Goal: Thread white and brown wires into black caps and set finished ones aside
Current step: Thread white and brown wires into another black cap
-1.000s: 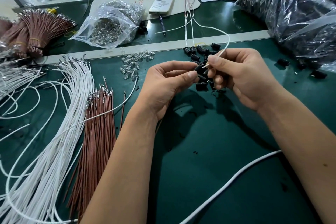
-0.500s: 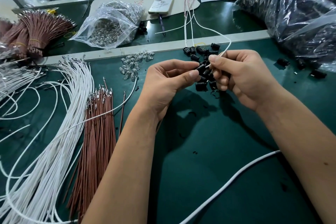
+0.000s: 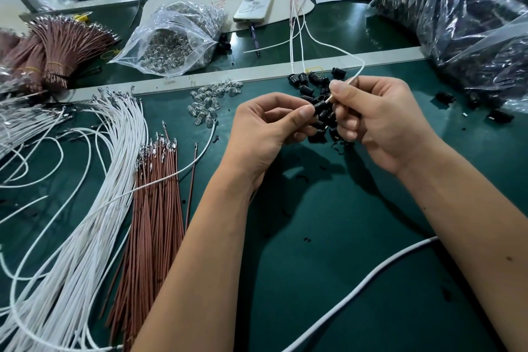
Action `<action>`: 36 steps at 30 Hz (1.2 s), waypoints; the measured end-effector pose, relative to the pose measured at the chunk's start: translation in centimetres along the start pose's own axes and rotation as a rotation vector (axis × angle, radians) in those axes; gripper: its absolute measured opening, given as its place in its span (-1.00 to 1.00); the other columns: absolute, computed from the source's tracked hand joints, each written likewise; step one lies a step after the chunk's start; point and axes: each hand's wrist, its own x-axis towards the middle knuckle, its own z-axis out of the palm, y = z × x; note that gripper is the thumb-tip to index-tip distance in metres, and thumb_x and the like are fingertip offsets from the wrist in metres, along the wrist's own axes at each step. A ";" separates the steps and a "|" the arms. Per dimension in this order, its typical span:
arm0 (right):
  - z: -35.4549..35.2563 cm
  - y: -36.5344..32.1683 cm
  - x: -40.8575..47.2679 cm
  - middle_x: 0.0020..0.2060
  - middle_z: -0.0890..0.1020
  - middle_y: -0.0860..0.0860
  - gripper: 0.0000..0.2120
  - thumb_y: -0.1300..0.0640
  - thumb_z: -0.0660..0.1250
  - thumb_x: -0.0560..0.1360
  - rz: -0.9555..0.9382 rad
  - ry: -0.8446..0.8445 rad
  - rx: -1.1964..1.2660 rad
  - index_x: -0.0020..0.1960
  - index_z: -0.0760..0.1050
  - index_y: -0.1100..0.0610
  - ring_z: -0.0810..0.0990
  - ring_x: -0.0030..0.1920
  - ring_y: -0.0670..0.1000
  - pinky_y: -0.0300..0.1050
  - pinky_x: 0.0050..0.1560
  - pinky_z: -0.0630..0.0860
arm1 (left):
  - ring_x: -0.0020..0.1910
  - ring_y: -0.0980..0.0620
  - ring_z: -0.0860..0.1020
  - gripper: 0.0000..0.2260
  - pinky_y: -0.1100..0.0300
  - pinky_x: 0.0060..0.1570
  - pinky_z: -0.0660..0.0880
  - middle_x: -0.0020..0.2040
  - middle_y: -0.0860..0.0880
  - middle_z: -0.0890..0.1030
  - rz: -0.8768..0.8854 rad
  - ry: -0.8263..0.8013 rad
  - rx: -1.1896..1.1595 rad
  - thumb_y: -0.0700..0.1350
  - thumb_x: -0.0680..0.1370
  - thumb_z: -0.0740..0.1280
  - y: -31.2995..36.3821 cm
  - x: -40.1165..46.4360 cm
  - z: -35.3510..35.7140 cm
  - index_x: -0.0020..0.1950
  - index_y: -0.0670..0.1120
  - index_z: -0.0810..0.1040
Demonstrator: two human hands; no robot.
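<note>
Black caps [image 3: 310, 86], white wires [image 3: 94, 208], brown wires [image 3: 155, 203], green mat [image 3: 328, 251].

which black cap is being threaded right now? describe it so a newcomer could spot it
Start at the loose pile of black caps on the green mat just below the grey strip. At its near edge the left hand pinches one black cap, lifted off the mat. It alone has a white wire entering it, fed by the right hand.

Assembly workshop — wire bundles [image 3: 85, 208], bagged parts [image 3: 171, 46]
</note>
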 end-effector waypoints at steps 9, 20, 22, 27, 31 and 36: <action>-0.2 -0.2 0.0 -0.40 0.55 0.02 -0.81 0.14 0.44 0.53 0.008 -0.047 0.160 -0.23 0.58 0.17 0.37 -0.49 -0.12 -0.27 -0.46 0.35 | -0.33 0.05 0.65 -0.96 0.30 -0.28 0.55 -0.22 -0.14 0.71 0.004 0.022 -0.088 -0.27 0.52 0.45 0.1 0.0 0.1 -0.12 -0.16 0.65; 0.1 0.1 0.0 -0.37 0.56 0.03 -0.82 0.12 0.44 0.48 0.005 -0.058 0.219 -0.23 0.56 0.18 0.36 -0.49 -0.14 -0.29 -0.46 0.35 | -0.35 0.05 0.62 -0.95 0.30 -0.29 0.54 -0.24 -0.13 0.70 0.018 0.014 -0.048 -0.27 0.49 0.49 -0.1 0.1 0.4 -0.14 -0.14 0.68; 0.1 0.1 0.0 -0.39 0.55 0.02 -0.81 0.12 0.43 0.50 0.024 -0.050 0.201 -0.23 0.55 0.19 0.36 -0.51 -0.14 -0.29 -0.48 0.35 | -0.36 0.05 0.61 -0.94 0.30 -0.29 0.53 -0.26 -0.12 0.69 0.052 0.036 -0.027 -0.28 0.48 0.50 -0.2 0.1 0.5 -0.14 -0.15 0.68; -0.2 -0.2 0.2 -0.43 0.54 0.02 -0.78 0.21 0.40 0.60 0.038 0.026 0.071 -0.22 0.54 0.21 0.36 -0.52 -0.11 -0.27 -0.50 0.34 | -0.38 0.06 0.59 -0.92 0.31 -0.28 0.50 -0.33 -0.07 0.67 0.139 0.092 0.017 -0.32 0.44 0.53 -0.2 0.3 0.4 -0.13 -0.20 0.67; -0.1 -0.2 0.1 -0.45 0.54 0.01 -0.77 0.22 0.41 0.60 0.037 0.031 0.025 -0.23 0.53 0.21 0.35 -0.53 -0.11 -0.26 -0.51 0.33 | -0.39 0.06 0.57 -0.90 0.29 -0.28 0.50 -0.34 -0.06 0.67 0.191 0.083 0.050 -0.34 0.42 0.54 -0.3 0.3 0.6 -0.13 -0.24 0.66; 0.5 0.3 -0.1 -0.46 0.54 0.02 -0.75 0.21 0.41 0.59 0.046 0.029 0.039 -0.25 0.52 0.17 0.35 -0.54 -0.11 -0.26 -0.52 0.33 | -0.41 0.08 0.57 -0.89 0.30 -0.31 0.49 -0.36 -0.05 0.67 0.210 0.104 0.057 -0.35 0.41 0.55 -0.2 0.4 0.5 -0.14 -0.24 0.66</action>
